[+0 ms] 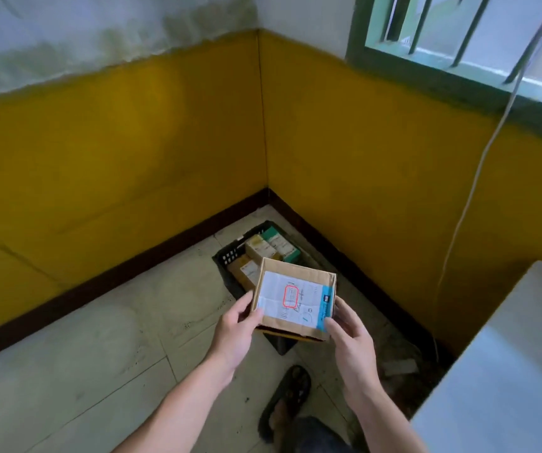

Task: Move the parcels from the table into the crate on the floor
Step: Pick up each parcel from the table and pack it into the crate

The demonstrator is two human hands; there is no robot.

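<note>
While it hangs at centre frame over the near end of the black crate (227, 257), the cardboard parcel (296, 300) is gripped by both hands: the left hand (235, 328) curls round its left edge, the right hand (349, 338) pinches its lower right corner. Other parcels (260, 247) lie inside the crate on the floor (99, 371), and the white table (508, 371) fills the lower right.

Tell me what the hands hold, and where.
A labelled cardboard parcel: left hand at its near-left corner, right hand at its near-right corner.
</note>
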